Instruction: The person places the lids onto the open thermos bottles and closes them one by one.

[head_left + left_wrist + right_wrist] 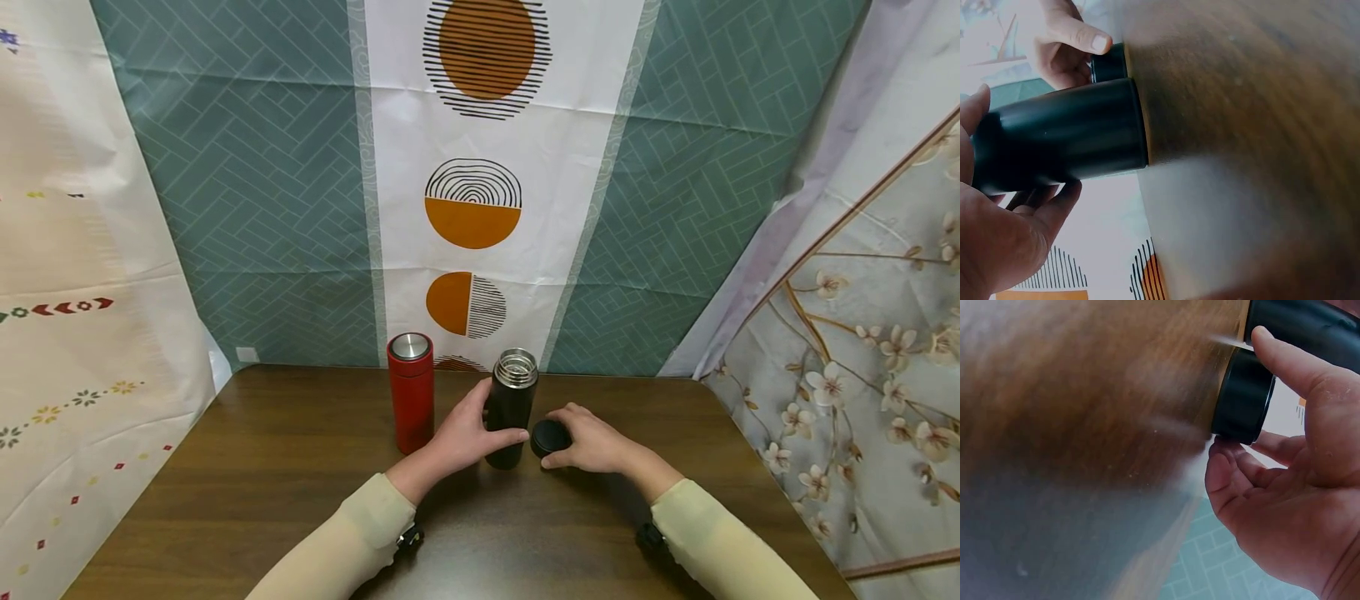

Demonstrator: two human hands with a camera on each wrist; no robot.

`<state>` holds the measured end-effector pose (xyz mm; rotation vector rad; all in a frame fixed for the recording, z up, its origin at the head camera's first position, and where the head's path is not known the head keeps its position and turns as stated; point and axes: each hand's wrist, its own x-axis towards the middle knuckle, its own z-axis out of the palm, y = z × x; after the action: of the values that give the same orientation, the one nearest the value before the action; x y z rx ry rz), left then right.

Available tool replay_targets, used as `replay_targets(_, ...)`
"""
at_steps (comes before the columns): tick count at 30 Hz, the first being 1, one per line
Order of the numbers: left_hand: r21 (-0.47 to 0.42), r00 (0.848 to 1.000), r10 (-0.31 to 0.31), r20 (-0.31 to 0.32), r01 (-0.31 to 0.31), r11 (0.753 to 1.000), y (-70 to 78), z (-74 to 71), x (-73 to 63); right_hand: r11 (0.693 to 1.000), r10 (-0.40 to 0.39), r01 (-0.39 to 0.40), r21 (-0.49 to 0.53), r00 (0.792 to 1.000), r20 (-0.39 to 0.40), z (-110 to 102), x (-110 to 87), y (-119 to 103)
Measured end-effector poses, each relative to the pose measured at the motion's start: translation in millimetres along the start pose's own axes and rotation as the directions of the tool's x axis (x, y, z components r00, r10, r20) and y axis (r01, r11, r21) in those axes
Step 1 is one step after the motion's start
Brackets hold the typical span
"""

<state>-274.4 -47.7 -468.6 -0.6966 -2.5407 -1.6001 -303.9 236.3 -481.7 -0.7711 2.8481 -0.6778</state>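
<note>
A black thermos flask (512,417) stands upright on the table, uncapped, its threaded steel mouth showing. My left hand (472,429) grips it from the left, thumb in front and fingers around the far side. In the left wrist view the flask (1063,134) has its base on the wood. Just right of it a round black lid (551,438) rests on the table. My right hand (592,442) holds that lid between thumb and fingers; in the right wrist view the fingertips meet the lid (1244,397) at its side. Some fingers are hidden behind both objects.
A red thermos flask (412,400) with a steel-topped cap stands left of the black one, close to my left forearm. The brown wooden table (247,467) ends at a patterned cloth backdrop (285,208). A floral cloth (862,400) hangs along the right side.
</note>
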Motion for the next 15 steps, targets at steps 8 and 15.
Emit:
replay_targets(8, -0.005, 1.0, -0.013, 0.003, 0.013, 1.0, 0.6, 0.5, 0.5, 1.0, 0.008, -0.008, 0.002, 1.0, -0.01, 2.2, 2.6, 1.6)
replay_targets(15, -0.022, 1.0, -0.018, 0.001, 0.018, 1.0, 0.2, -0.5, 1.0, 1.0, -0.001, 0.001, 0.003, 1.0, -0.031, 4.4, 3.6, 2.8)
